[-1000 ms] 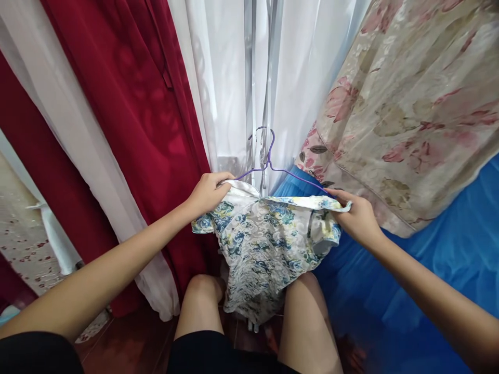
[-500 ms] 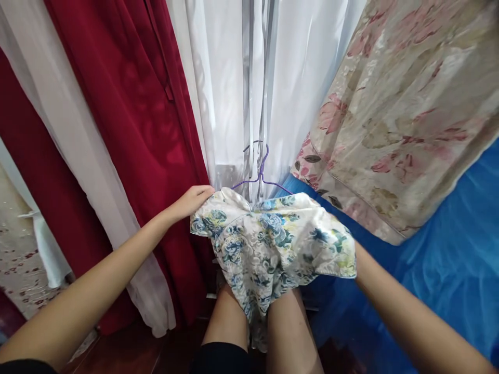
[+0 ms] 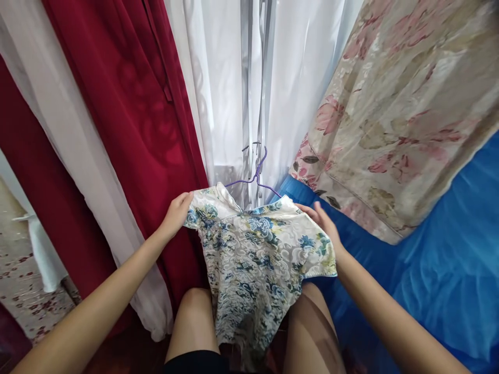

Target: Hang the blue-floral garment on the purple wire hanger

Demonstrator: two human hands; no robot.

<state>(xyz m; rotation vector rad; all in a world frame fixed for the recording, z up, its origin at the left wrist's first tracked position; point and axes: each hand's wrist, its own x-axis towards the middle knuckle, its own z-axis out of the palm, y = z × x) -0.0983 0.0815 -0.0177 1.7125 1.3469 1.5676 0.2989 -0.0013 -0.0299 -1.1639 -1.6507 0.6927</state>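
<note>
A short-sleeved floral blouse, white with blue, green and yellow flowers, is spread on a purple hanger. The hanger's hook points up from the neckline. My left hand pinches the blouse at its left shoulder edge, with the thumb hidden. At the opposite shoulder, my right hand lies against the sleeve, its thumb raised apart from the fingers; part of it is behind the cloth. The lower part of the blouse falls between my knees.
Red fabric and pale lengths hang on the left. White drapes with grey metal poles stand ahead. On the right hangs beige floral cloth, over blue fabric.
The blouse and hanger have shifted slightly left, and the blouse body now hangs fuller and lower. My right hand has come into sight from behind the sleeve. My knees have spread apart.
</note>
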